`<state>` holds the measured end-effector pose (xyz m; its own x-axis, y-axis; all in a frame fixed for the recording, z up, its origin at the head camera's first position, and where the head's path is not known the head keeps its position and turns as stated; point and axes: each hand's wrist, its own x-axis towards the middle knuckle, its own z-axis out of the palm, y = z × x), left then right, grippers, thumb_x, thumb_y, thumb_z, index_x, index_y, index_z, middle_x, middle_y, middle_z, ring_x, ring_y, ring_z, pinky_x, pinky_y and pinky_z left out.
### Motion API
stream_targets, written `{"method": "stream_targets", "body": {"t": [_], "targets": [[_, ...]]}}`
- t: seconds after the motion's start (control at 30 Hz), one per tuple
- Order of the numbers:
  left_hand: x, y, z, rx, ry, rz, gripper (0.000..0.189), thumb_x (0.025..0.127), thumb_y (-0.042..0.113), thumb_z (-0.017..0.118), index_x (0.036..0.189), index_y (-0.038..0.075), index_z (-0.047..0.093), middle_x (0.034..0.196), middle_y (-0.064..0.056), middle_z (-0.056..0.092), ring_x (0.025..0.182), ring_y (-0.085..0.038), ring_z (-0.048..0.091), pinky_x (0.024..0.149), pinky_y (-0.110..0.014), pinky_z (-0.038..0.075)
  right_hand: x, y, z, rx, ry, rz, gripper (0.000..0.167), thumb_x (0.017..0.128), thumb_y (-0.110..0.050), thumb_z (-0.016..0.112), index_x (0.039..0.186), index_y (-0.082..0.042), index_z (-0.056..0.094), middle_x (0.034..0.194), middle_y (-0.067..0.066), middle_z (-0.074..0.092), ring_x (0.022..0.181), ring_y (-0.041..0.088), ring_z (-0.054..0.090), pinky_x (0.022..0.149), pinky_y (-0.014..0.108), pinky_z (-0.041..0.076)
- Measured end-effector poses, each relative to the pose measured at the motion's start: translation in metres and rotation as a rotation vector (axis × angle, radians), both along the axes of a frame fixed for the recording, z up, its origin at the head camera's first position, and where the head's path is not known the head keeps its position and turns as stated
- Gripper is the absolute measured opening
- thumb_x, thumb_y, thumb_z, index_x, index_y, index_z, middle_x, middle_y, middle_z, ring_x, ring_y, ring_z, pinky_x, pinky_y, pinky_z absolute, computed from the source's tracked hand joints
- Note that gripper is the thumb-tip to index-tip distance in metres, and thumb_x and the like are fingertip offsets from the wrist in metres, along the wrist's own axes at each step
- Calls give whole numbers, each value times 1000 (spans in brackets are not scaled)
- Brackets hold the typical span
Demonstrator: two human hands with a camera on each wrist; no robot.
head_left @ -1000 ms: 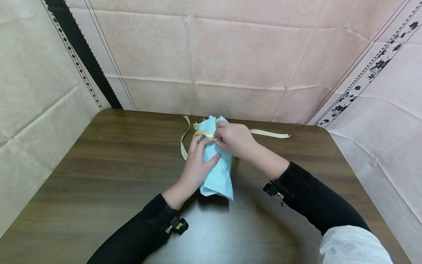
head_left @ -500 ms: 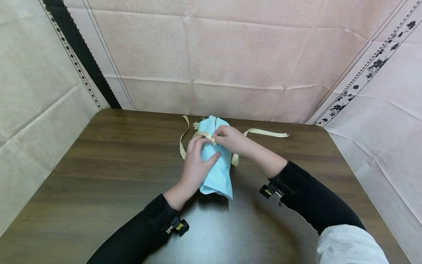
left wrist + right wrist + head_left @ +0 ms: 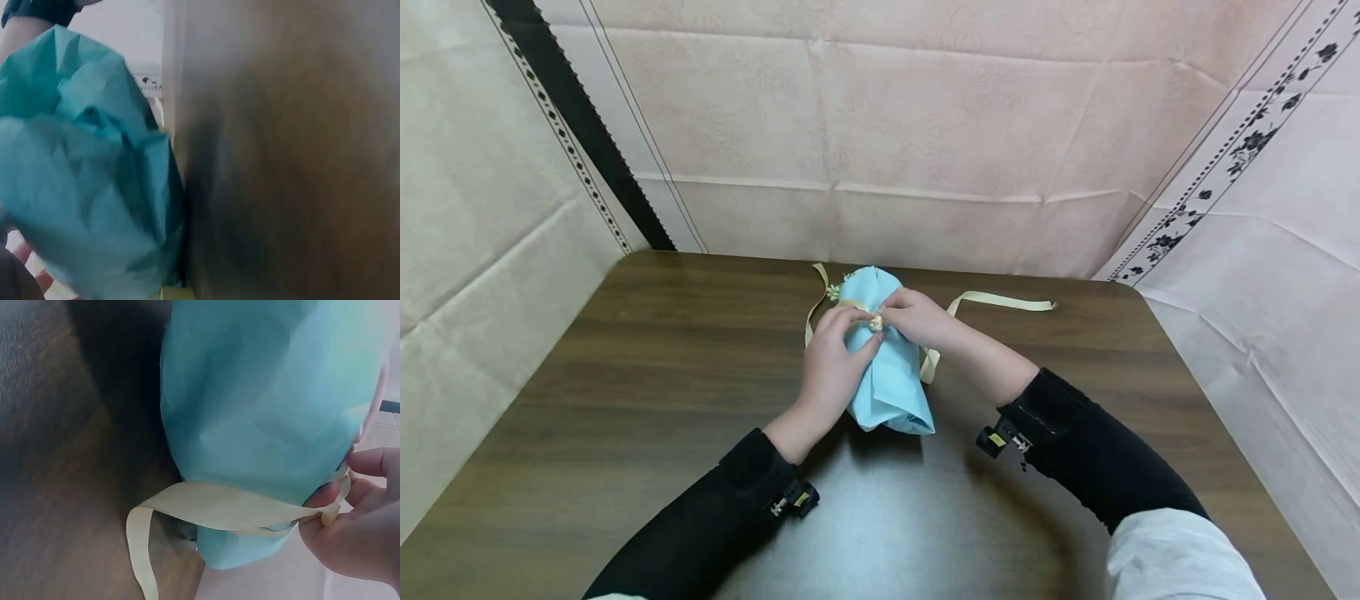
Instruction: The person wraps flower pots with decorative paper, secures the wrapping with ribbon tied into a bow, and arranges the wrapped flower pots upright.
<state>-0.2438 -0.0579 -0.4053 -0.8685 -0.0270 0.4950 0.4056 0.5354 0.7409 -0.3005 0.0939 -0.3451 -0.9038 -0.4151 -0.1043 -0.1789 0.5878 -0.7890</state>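
Note:
A bouquet wrapped in light blue paper (image 3: 895,387) lies on the table, with a bit of pale flowers (image 3: 833,292) showing at its far left end. Round it runs a cream ribbon (image 3: 225,506), gathered in a small knot or loop (image 3: 876,322) on top. My left hand (image 3: 831,371) lies along the bouquet's left side, its index finger and thumb pinching the ribbon at the knot. From the right, my right hand (image 3: 917,317) pinches the ribbon at the same spot; in the right wrist view its fingertips hold the small loop. The left wrist view shows mostly crumpled blue paper (image 3: 94,181).
One ribbon tail (image 3: 1007,301) stretches right over the brown wooden table (image 3: 700,350); another curls at the left of the bouquet. Pale cloth hangings (image 3: 880,125) enclose the table's back and sides.
The ribbon has been drawn into a small bunched knot between both hands. Both hands and the bouquet have shifted slightly left, and the paper's near end has turned a little.

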Motion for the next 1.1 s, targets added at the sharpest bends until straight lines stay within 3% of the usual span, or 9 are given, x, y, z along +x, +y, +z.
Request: {"method": "stream_targets", "body": {"t": [0.2, 0.37, 0.47, 0.53, 0.63, 0.77, 0.9, 1.0, 1.1], "targets": [[-7, -7, 5, -104, 94, 17, 20, 86, 19, 77, 101, 10, 68, 110, -4, 65, 105, -20, 61, 77, -41, 52, 0, -1, -4, -85, -97, -72, 29, 97, -15, 52, 111, 4, 68, 105, 9, 56, 94, 20, 48, 75, 26, 40], [-13, -11, 4, -189, 200, 18, 17, 86, 16, 77, 100, 7, 71, 105, -6, 70, 99, -19, 65, 79, -37, 54, 0, -2, -5, -161, -163, -128, 28, 96, -15, 56, 111, 5, 69, 98, 6, 55, 84, 18, 46, 71, 26, 39], [-17, -14, 5, -270, 272, 9, 15, 87, 14, 75, 99, 5, 74, 103, -7, 72, 99, -19, 66, 81, -37, 54, -1, -1, -4, -175, -181, -139, 28, 96, -14, 59, 113, 5, 69, 102, 7, 56, 87, 20, 47, 74, 27, 40], [-19, -17, 8, -302, 278, -7, 12, 87, 13, 75, 97, 5, 76, 100, -7, 72, 97, -20, 67, 81, -37, 54, -1, 0, -4, -172, -179, -138, 27, 96, -14, 60, 113, 4, 70, 105, 9, 58, 90, 21, 49, 75, 28, 42], [-21, -23, 15, -287, 177, -58, 10, 86, 12, 76, 93, 5, 76, 96, -7, 72, 93, -21, 66, 80, -36, 54, 0, 4, -5, -166, -160, -131, 23, 96, -11, 61, 112, 2, 71, 107, 8, 61, 92, 21, 51, 76, 29, 44], [-27, -32, 25, -190, -99, -160, 8, 88, 13, 73, 90, 5, 72, 96, -6, 62, 89, -23, 58, 78, -36, 50, 2, 7, -7, -190, -147, -140, 19, 95, -7, 60, 106, -2, 75, 83, 5, 58, 77, 20, 48, 68, 28, 42], [-34, -38, 29, -80, -312, -260, 10, 90, 13, 67, 92, 3, 68, 98, -9, 56, 90, -25, 52, 77, -35, 47, 5, 9, -10, -212, -134, -141, 19, 96, -7, 59, 105, -4, 76, 83, -1, 57, 77, 16, 49, 68, 26, 44], [-37, -41, 31, 8, -382, -297, 12, 91, 11, 65, 95, 1, 68, 99, -11, 57, 91, -26, 52, 75, -33, 47, 6, 10, -11, -220, -123, -153, 18, 96, -8, 61, 106, -6, 76, 81, -3, 57, 76, 15, 49, 66, 25, 43], [-36, -44, 33, 69, -399, -283, 11, 90, 10, 67, 96, 1, 69, 96, -11, 59, 88, -26, 53, 71, -32, 47, 6, 11, -13, -243, -128, -175, 18, 95, -9, 62, 106, -5, 76, 67, 2, 48, 63, 19, 41, 58, 27, 37]]}}
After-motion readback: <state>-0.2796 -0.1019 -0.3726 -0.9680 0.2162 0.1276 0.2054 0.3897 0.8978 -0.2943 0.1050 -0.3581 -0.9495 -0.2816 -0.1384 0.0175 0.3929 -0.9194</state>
